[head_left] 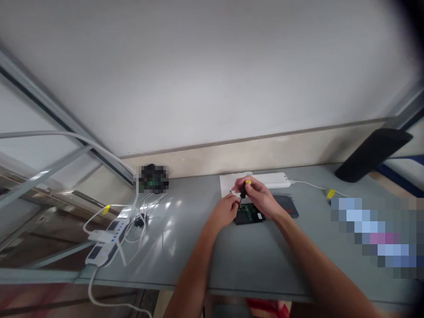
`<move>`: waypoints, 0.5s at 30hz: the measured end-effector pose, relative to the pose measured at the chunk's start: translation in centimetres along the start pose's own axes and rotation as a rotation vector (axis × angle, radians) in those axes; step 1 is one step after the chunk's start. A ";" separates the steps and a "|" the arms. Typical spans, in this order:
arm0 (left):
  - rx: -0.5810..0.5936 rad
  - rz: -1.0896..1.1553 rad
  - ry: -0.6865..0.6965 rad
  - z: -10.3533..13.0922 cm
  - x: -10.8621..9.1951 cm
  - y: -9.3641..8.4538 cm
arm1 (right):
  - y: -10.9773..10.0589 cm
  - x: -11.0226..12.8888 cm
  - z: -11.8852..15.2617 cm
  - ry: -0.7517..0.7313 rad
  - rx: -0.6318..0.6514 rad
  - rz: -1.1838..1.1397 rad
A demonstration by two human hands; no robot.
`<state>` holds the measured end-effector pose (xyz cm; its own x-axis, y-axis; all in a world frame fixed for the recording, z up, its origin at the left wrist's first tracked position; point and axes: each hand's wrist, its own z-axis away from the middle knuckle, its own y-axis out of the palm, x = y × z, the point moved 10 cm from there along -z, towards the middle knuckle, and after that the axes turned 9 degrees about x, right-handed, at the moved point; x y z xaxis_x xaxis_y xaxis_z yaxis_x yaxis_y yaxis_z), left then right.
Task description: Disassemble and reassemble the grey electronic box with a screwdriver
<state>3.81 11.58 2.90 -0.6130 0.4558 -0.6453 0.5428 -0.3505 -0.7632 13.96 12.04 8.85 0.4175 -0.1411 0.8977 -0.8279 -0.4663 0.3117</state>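
Note:
A small screwdriver [244, 191] with a black handle and yellow end is held upright, slightly tilted, in my right hand [260, 197]. Its tip points down at a dark device with an exposed green circuit board [250, 213], lying on the grey table. My left hand [227, 210] is closed at the device's left upper corner, fingertips close to the screwdriver's tip; whatever its fingers pinch is too small to make out. Behind the hands lies a white sheet [226, 183]. A dark flat panel [287, 206] rests just right of the device, partly behind my right wrist.
A white power strip [107, 243] with looping cables stands on the grey table [185, 247] at the left. Farther back is a pixelated dark object [151, 179]. A white bar-shaped unit [273, 180] with a cable lies behind my hands; a black cylinder [372, 154] leans at the right.

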 end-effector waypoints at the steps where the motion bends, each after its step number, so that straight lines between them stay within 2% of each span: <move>1: -0.001 0.007 0.000 0.0 0.1 0.0 | -0.1 0.0 0.0 -0.003 -0.002 0.043; 4: -0.014 0.020 0.007 0.0 0.1 -0.1 | -1.8 1.0 0.1 -0.088 -0.141 0.063; 7: -0.073 0.006 0.040 0.3 -0.5 -0.7 | -4.4 2.5 0.8 -0.178 -0.299 -0.090; 11: -0.141 -0.049 0.130 0.9 -2.9 -1.7 | -6.6 3.0 1.3 -0.103 -0.337 -0.206; 15: -0.074 -0.114 0.198 1.1 -5.1 -0.8 | -6.9 2.4 1.5 -0.045 -0.345 -0.255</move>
<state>5.84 8.64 6.77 -0.5523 0.6432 -0.5303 0.5213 -0.2299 -0.8218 21.21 13.63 8.40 0.6346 -0.1006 0.7663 -0.7696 -0.1730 0.6146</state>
